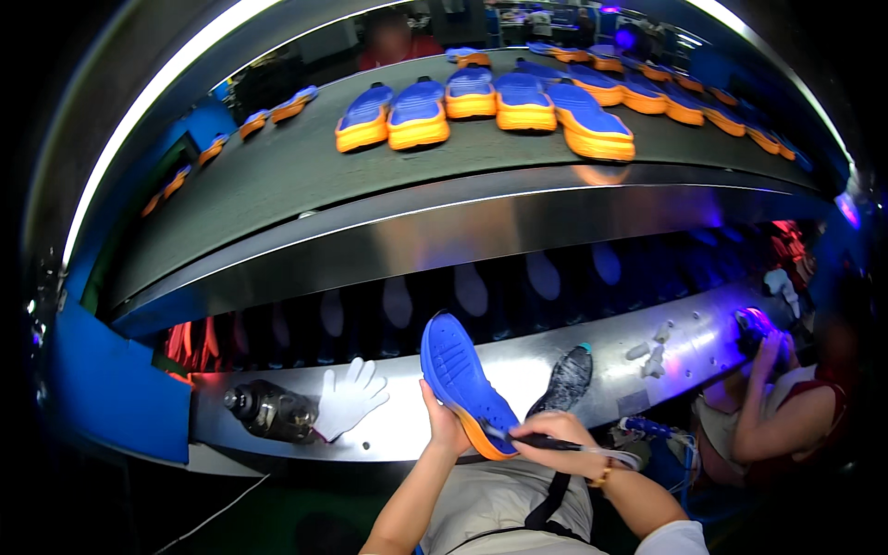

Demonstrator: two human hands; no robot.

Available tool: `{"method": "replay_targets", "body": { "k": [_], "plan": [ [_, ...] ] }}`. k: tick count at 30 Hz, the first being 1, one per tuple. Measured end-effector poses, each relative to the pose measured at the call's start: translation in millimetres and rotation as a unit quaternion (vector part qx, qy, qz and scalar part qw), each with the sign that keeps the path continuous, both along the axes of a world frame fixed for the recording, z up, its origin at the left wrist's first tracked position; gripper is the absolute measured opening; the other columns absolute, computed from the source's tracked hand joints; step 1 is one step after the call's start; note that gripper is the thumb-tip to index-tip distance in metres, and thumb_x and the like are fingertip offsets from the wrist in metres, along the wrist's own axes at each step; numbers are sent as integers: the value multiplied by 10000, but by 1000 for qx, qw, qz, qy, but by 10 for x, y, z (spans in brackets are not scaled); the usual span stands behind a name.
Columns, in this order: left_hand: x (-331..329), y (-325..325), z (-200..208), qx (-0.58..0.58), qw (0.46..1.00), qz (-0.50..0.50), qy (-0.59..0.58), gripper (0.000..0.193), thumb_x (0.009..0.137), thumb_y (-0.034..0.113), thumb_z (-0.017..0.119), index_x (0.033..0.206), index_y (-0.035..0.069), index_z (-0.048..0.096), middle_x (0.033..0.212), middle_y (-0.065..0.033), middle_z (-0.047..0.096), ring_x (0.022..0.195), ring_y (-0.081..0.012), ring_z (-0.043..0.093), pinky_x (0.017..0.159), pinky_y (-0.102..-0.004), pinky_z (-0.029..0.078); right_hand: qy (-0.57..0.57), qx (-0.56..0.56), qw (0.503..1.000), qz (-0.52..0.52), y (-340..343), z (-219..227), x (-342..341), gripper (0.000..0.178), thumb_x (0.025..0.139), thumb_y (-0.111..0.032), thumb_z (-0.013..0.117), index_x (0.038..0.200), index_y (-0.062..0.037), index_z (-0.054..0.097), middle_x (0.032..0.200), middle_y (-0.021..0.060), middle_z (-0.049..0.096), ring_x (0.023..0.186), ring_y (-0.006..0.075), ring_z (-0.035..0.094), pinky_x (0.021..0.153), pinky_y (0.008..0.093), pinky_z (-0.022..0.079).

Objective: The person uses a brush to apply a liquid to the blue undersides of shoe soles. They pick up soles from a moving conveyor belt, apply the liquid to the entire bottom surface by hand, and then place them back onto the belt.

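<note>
Working the sole. The left hand point(446, 427) grips 1 blue-topped, orange-walled sole point(465, 370), held tilted before the metal ledge point(400, 427); the right hand point(561, 428) is closed round 1 slim black tool point(548, 443), its tip at the sole's lower end. The step appears to be brushing the inner face; the next move calls for steady support and even strokes. Sole: matt, foam-like, ribbed. Ledge: smooth, shiny. Shoe upper point(566, 378), beside: mottled, knit-like.

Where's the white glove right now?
In the head view, left of centre, the white glove lies on the metal ledge, between the dark bottle and the left hand.
</note>
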State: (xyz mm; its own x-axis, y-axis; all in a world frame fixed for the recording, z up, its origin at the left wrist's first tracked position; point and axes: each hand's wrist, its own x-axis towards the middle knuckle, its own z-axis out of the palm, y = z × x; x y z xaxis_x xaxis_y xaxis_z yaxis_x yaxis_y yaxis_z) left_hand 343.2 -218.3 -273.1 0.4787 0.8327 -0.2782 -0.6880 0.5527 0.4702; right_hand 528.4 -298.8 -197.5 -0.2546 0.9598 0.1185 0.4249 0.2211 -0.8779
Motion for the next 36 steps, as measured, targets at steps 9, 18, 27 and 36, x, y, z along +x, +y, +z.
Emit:
{"method": "replay_targets", "body": {
  "k": [9,18,27,36],
  "plan": [
    [285,-318,236,4,988,-123,-88,924,767,770,120,1294,59,384,1214,-174,495,1110,-310,493,963,-459,379,271,-13,953,-135,368,363,85,198,782,-39,640,971,19,642,831,61,660,715,74,589,659,196,476],
    [271,-308,355,117,962,-192,-158,886,776,764,165,1272,73,417,1191,-126,524,1067,-272,524,935,-421,407,307,-58,942,-121,331,359,143,197,754,-44,657,938,27,655,869,97,666,769,117,614,714,230,491],
    [342,-321,431,73,995,-27,-66,824,827,705,110,1264,81,425,1181,-102,520,1097,-239,490,943,-385,396,257,-29,964,-64,228,438,238,163,713,23,637,874,35,656,924,164,648,843,205,631,769,297,502],
    [470,-164,573,176,981,63,-51,1072,687,825,2,1121,-27,486,930,-213,591,853,-304,592,778,-402,482,123,127,984,30,174,414,320,202,675,-40,703,875,-28,676,885,107,673,881,212,639,774,304,483]
  ]
}}
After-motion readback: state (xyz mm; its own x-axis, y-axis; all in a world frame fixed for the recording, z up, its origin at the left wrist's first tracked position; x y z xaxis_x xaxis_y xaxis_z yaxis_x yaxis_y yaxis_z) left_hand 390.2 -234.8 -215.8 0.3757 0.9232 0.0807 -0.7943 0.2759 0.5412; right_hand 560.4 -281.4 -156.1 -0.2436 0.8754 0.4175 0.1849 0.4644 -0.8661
